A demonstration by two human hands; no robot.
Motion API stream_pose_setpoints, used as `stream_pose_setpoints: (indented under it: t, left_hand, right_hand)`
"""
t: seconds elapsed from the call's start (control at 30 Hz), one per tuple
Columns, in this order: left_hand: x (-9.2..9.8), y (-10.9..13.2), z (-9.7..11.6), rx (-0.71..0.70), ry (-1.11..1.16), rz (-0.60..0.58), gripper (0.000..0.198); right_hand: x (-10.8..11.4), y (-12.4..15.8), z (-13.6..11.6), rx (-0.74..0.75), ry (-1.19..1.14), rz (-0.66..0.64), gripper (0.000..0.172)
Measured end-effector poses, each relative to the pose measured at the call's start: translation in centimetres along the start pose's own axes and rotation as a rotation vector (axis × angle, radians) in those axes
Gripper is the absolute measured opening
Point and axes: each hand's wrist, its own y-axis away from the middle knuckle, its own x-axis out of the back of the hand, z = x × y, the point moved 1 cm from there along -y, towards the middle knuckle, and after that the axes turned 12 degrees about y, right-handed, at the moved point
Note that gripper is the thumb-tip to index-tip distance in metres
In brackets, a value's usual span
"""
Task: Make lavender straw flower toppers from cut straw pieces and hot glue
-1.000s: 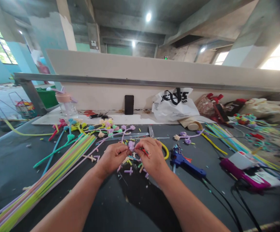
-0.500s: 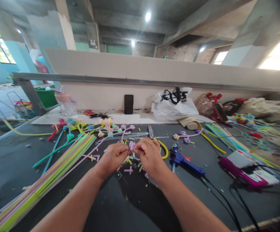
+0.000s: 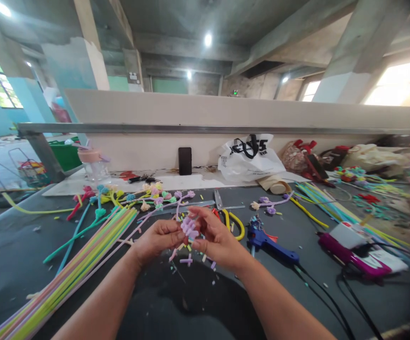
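A small purple pipe-cleaner flower (image 3: 190, 227) is held up over the middle of the dark table. The fingers of my left hand (image 3: 159, 240) pinch it from the left side. My right hand (image 3: 216, 240) is at its right, thumb and fingers curved apart around the petals; whether a fingertip touches them is hard to tell. Short cut pieces (image 3: 185, 260) in purple, yellow and pink lie below the hands. Behind my right hand are scissors (image 3: 218, 200) and a bent yellow stem (image 3: 239, 225).
A blue glue gun (image 3: 274, 246) with a black cable lies to the right, near a magenta device (image 3: 354, 255). Long pastel stems (image 3: 81, 264) stretch across the left. A phone (image 3: 185, 161) and a white bag (image 3: 249, 158) stand at the back.
My right hand's fingers have opened away from the purple flower, which now shows more fully. My left hand has moved slightly left and down. The camera view has tilted up a little.
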Motion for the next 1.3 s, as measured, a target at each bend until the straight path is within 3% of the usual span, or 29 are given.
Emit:
stream_pose_setpoints:
  t: [0.37,0.67,0.87,1.03,1.3]
  left_hand:
    - [-0.2,-0.1,0.0,0.056,-0.099,-0.072,0.034]
    - [-0.4,-0.3,0.0,0.018,-0.241,-0.166,0.033]
    - [-1.3,-0.3,1.1,-0.195,-0.535,-0.143,0.029]
    - [-1.5,-0.2,1.1,-0.356,-0.882,-0.107,0.016]
    - [-1.8,0.0,0.6,-0.461,-1.098,-0.058,0.022]
  right_hand:
    - [0.3,-0.2,-1.4,0.269,0.365,-0.014,0.041]
    - [-0.5,-0.3,-1.0,0.283,0.435,0.126,0.035]
    - [-0.7,-0.5,-0.6,0.221,0.45,0.224,0.025]
    - [-0.5,-0.7,-0.1,0.178,0.452,0.231,0.024]
    - [-0.4,-0.8,0.9,0.092,0.337,0.247,0.021]
